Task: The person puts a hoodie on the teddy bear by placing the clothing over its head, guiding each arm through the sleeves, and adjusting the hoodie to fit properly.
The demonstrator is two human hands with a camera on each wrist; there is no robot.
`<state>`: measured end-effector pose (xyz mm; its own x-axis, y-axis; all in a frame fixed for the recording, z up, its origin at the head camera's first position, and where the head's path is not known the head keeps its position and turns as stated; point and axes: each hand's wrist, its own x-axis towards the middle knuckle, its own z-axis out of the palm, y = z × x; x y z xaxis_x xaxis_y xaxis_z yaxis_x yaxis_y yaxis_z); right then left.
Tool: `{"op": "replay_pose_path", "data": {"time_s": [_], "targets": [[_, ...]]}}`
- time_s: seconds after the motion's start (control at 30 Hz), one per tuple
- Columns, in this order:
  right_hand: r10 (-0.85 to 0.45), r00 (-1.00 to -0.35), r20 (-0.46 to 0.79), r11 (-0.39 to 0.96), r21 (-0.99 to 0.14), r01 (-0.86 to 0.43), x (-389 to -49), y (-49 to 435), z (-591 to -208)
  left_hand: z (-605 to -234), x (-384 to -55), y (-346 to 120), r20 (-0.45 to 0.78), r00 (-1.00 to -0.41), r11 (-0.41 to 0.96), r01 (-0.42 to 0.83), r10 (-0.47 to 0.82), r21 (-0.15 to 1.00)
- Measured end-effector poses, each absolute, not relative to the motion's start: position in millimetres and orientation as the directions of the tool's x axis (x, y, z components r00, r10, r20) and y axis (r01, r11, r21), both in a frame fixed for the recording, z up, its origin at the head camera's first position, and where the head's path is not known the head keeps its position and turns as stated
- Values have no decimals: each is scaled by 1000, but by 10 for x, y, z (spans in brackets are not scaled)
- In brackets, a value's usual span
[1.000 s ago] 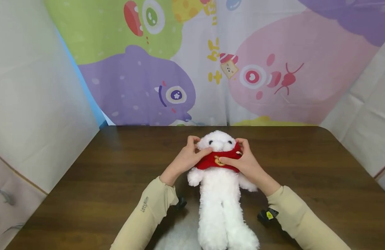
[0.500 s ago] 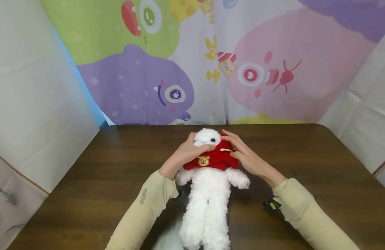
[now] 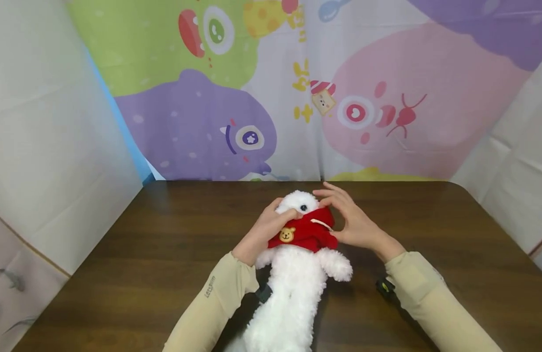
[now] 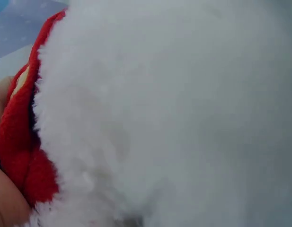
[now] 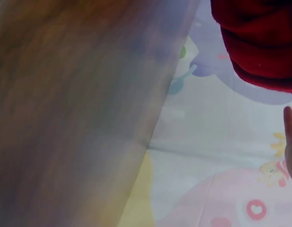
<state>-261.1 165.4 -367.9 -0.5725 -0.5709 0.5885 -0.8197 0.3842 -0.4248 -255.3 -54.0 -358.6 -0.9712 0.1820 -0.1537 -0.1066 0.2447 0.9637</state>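
Note:
A white fluffy plush toy (image 3: 295, 283) is face up, one dark eye showing. Around its neck and lower face bunches a red doll hoodie (image 3: 309, 235) with a bear patch (image 3: 286, 234) and a white drawstring (image 3: 321, 224). My left hand (image 3: 263, 229) grips the head's side, thumb across the front at the hoodie's upper edge. On the other side my right hand (image 3: 355, 222) holds the hoodie between thumb and bent index finger, other fingers extended. White fur (image 4: 160, 94) fills most of the left wrist view. The right wrist view catches the red cloth (image 5: 264, 42) and one fingertip (image 5: 290, 118).
A brown wooden table (image 3: 165, 254) lies under the toy. Behind its far edge hangs a cartoon-printed curtain (image 3: 200, 117), with pale cloth walls at both sides. Dark wrist-camera mounts (image 3: 385, 288) sit under the sleeves.
My right hand has left the front of the hoodie for its right side, and its fingers have since bent in closer. The toy's head has turned left, and its legs have swung left.

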Motion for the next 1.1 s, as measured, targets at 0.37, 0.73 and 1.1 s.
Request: {"op": "replay_pose_path", "data": {"time_s": [0.37, 0.73, 1.1], "targets": [[-486, -601, 634, 443, -413, -795, -2538, 1627, -3647, -3592, -2545, -487, -156, -973, 49, -150, 170, 987], [-321, -740, 591, 545, -523, -655, -2478, 1521, -3676, -3563, -2530, -420, -101, -995, -113, -98, -20, 989], [-570, -769, 288, 491, -632, -600, -2401, 1615, -3665, -3588, -2513, -386, -110, -991, -79, -104, -77, 991]]}}
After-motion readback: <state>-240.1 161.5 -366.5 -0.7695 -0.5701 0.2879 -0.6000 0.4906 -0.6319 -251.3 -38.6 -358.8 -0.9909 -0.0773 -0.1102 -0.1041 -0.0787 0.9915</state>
